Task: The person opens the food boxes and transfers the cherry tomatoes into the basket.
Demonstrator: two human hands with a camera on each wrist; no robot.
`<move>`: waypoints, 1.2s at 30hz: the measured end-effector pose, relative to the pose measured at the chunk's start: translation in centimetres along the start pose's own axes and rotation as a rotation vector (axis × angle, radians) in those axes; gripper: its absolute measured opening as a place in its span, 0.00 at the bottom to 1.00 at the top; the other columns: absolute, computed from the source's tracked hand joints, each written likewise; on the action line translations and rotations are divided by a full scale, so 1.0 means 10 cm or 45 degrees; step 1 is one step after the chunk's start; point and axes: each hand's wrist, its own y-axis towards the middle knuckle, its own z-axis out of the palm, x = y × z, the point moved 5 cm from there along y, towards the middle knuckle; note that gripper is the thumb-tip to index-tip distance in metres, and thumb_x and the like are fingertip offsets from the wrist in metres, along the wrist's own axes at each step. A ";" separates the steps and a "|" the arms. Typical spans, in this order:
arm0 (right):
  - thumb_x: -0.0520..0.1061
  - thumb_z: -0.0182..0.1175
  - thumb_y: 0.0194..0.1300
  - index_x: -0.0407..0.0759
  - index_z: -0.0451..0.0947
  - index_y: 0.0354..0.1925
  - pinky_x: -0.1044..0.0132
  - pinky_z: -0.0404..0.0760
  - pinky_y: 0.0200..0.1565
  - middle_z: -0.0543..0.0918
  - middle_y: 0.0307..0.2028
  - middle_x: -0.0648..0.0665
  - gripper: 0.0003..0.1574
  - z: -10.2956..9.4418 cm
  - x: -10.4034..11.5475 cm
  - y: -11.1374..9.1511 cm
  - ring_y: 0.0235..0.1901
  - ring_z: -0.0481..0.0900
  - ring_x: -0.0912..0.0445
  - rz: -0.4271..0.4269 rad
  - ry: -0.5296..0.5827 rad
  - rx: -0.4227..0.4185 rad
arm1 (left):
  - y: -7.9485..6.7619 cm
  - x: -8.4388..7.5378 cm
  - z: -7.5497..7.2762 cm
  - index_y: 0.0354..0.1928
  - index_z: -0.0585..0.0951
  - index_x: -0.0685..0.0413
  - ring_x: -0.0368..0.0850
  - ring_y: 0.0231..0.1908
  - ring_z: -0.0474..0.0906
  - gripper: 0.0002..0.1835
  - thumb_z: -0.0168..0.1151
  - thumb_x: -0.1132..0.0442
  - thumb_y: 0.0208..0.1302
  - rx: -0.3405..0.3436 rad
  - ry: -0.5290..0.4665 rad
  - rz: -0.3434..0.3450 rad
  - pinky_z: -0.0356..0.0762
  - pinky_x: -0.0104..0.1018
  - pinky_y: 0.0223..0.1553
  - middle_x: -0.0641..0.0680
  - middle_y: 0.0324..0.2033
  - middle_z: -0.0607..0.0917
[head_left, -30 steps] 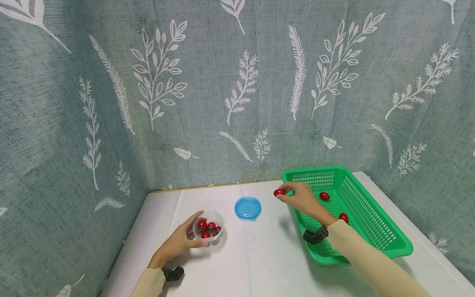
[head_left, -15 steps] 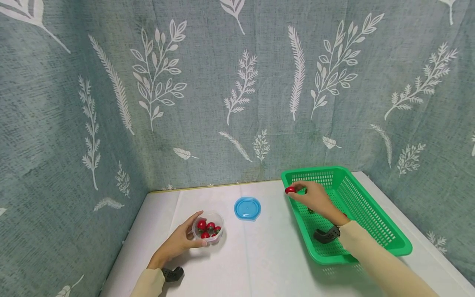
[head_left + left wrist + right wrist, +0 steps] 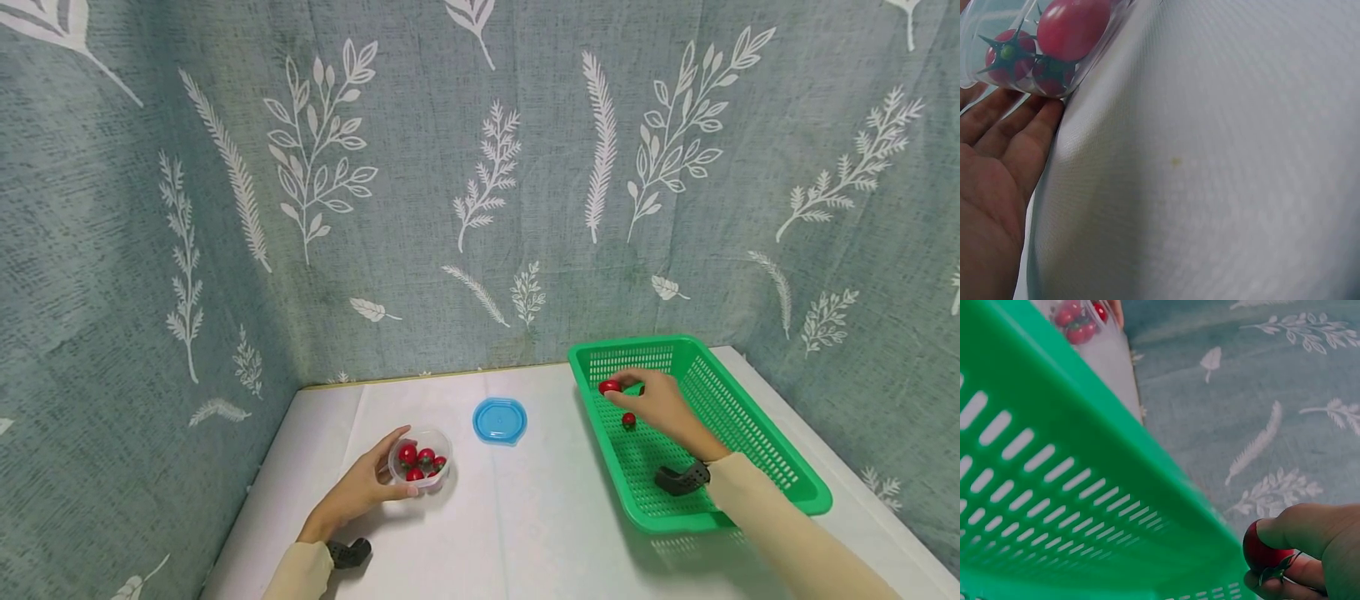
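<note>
White table: I see through the head camera a white table (image 3: 555,517) with faint crease lines; a thin yellow strip (image 3: 442,375) runs along a part of its back edge; in the left wrist view I notice also a small yellowish spot (image 3: 1175,162) on the white surface.
Room: grey-blue fabric (image 3: 420,208) stands behind the table and at both sides; white leaves, sprigs and feather shapes are printed on it; at the back left it makes a corner.
Left hand: the left hand (image 3: 363,482) holds a clear container (image 3: 431,437) on the table, the thumb at the near side and the fingers around the far side; several red tomatoes (image 3: 426,456) lie in it, some with green stems.
Right hand: the right hand (image 3: 662,406) pinches a held tomato (image 3: 609,387) between thumb and fingertips, its green stem visible to me in the right wrist view; it is by the left wall of the basket; the exact height I cannot tell.
Green basket: the green basket (image 3: 678,525) with slotted walls stands at the right of the table; a loose tomato (image 3: 628,421) lies on its floor.
Blue lid: the blue lid (image 3: 500,421) lies flat between container and basket, touching neither.
</note>
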 end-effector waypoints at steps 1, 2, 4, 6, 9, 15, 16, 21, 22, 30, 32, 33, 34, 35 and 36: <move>0.52 0.70 0.68 0.41 0.85 0.53 0.59 0.77 0.30 0.87 0.45 0.42 0.21 -0.01 -0.01 -0.01 0.38 0.80 0.50 0.000 -0.012 -0.001 | 0.00 0.00 0.00 0.82 0.53 0.48 0.61 0.77 0.54 0.58 0.80 0.58 0.57 -0.001 -0.004 -0.003 0.63 0.50 0.71 0.62 0.78 0.58; 0.52 0.70 0.68 0.41 0.85 0.53 0.58 0.78 0.31 0.87 0.45 0.42 0.21 -0.03 -0.02 -0.01 0.40 0.81 0.48 0.006 -0.015 -0.003 | 0.00 0.00 0.00 0.82 0.53 0.48 0.61 0.77 0.54 0.58 0.80 0.58 0.57 0.000 -0.005 -0.002 0.63 0.50 0.71 0.62 0.78 0.58; 0.51 0.70 0.68 0.41 0.85 0.53 0.58 0.79 0.33 0.87 0.45 0.42 0.21 -0.05 -0.04 -0.03 0.43 0.81 0.46 0.011 -0.027 -0.001 | 0.00 0.00 0.00 0.82 0.53 0.48 0.61 0.77 0.54 0.58 0.80 0.58 0.57 -0.003 -0.005 -0.001 0.63 0.51 0.71 0.62 0.78 0.58; 0.51 0.70 0.69 0.41 0.85 0.53 0.59 0.80 0.35 0.87 0.46 0.43 0.20 -0.06 -0.06 -0.04 0.45 0.80 0.45 0.015 -0.042 -0.003 | 0.00 0.01 0.00 0.82 0.53 0.47 0.61 0.77 0.54 0.57 0.80 0.57 0.57 -0.004 -0.003 -0.002 0.63 0.51 0.71 0.62 0.78 0.58; 0.51 0.70 0.69 0.41 0.85 0.52 0.59 0.79 0.35 0.87 0.46 0.42 0.20 -0.08 -0.09 -0.06 0.43 0.80 0.46 0.019 -0.059 -0.010 | 0.01 0.02 0.00 0.82 0.53 0.46 0.62 0.77 0.54 0.57 0.80 0.57 0.57 -0.009 0.004 0.002 0.63 0.52 0.71 0.61 0.78 0.58; 0.50 0.70 0.69 0.38 0.85 0.53 0.59 0.79 0.33 0.87 0.45 0.40 0.21 -0.10 -0.16 -0.08 0.41 0.83 0.46 0.009 -0.086 -0.017 | 0.01 0.03 0.00 0.82 0.54 0.45 0.61 0.76 0.55 0.58 0.81 0.57 0.55 -0.015 0.005 0.003 0.63 0.52 0.70 0.61 0.78 0.58; 0.49 0.70 0.69 0.38 0.85 0.53 0.59 0.80 0.33 0.87 0.45 0.40 0.21 -0.11 -0.17 -0.09 0.41 0.84 0.46 0.011 -0.095 -0.018 | 0.01 0.04 0.00 0.82 0.54 0.45 0.62 0.76 0.55 0.58 0.81 0.57 0.55 -0.012 0.005 0.004 0.63 0.52 0.70 0.61 0.78 0.58; 0.50 0.70 0.69 0.37 0.84 0.55 0.53 0.83 0.37 0.87 0.48 0.37 0.23 -0.13 -0.22 -0.10 0.44 0.84 0.42 0.029 -0.140 -0.002 | 0.02 0.05 -0.01 0.82 0.54 0.45 0.61 0.77 0.54 0.58 0.81 0.56 0.55 -0.009 0.009 -0.002 0.64 0.50 0.70 0.61 0.79 0.57; 0.50 0.70 0.69 0.37 0.84 0.55 0.52 0.83 0.38 0.87 0.48 0.37 0.23 -0.13 -0.23 -0.11 0.45 0.84 0.41 0.030 -0.147 0.001 | 0.02 0.05 -0.01 0.82 0.54 0.45 0.61 0.77 0.54 0.58 0.81 0.57 0.55 -0.007 0.011 -0.002 0.63 0.50 0.70 0.62 0.79 0.57; 0.53 0.69 0.69 0.39 0.84 0.53 0.51 0.80 0.39 0.84 0.42 0.44 0.23 -0.18 -0.34 -0.16 0.43 0.80 0.46 0.089 -0.143 0.041 | 0.01 0.04 -0.02 0.82 0.56 0.42 0.60 0.76 0.56 0.58 0.82 0.55 0.54 -0.035 0.013 -0.021 0.64 0.51 0.70 0.59 0.78 0.60; 0.53 0.69 0.69 0.39 0.84 0.54 0.49 0.81 0.40 0.85 0.43 0.43 0.23 -0.19 -0.36 -0.16 0.44 0.81 0.45 0.096 -0.154 0.049 | 0.01 0.04 -0.02 0.82 0.56 0.43 0.60 0.76 0.56 0.58 0.82 0.55 0.54 -0.034 0.010 -0.016 0.64 0.51 0.70 0.59 0.77 0.60; 0.53 0.69 0.69 0.38 0.84 0.54 0.47 0.81 0.41 0.85 0.43 0.42 0.23 -0.20 -0.37 -0.16 0.45 0.81 0.43 0.096 -0.162 0.053 | 0.01 0.04 -0.02 0.82 0.56 0.43 0.60 0.76 0.57 0.58 0.82 0.55 0.54 -0.032 0.009 -0.016 0.64 0.51 0.70 0.59 0.77 0.60; 0.52 0.69 0.69 0.38 0.84 0.54 0.46 0.81 0.42 0.85 0.44 0.42 0.23 -0.20 -0.37 -0.16 0.46 0.81 0.42 0.098 -0.169 0.057 | 0.01 0.04 -0.02 0.82 0.56 0.42 0.59 0.76 0.57 0.58 0.82 0.56 0.54 -0.031 0.009 -0.018 0.64 0.50 0.70 0.59 0.77 0.60; 0.52 0.69 0.69 0.38 0.84 0.54 0.44 0.82 0.43 0.85 0.44 0.41 0.23 -0.20 -0.38 -0.16 0.47 0.81 0.41 0.100 -0.174 0.060 | 0.01 0.04 -0.02 0.82 0.56 0.42 0.59 0.76 0.57 0.58 0.82 0.56 0.54 -0.030 0.012 -0.019 0.64 0.50 0.70 0.59 0.77 0.60; 0.51 0.69 0.69 0.37 0.84 0.54 0.44 0.82 0.43 0.85 0.45 0.40 0.23 -0.20 -0.38 -0.16 0.48 0.81 0.39 0.101 -0.179 0.064 | 0.01 0.04 -0.02 0.82 0.55 0.43 0.59 0.76 0.57 0.58 0.82 0.56 0.54 -0.028 0.012 -0.020 0.64 0.50 0.70 0.59 0.77 0.60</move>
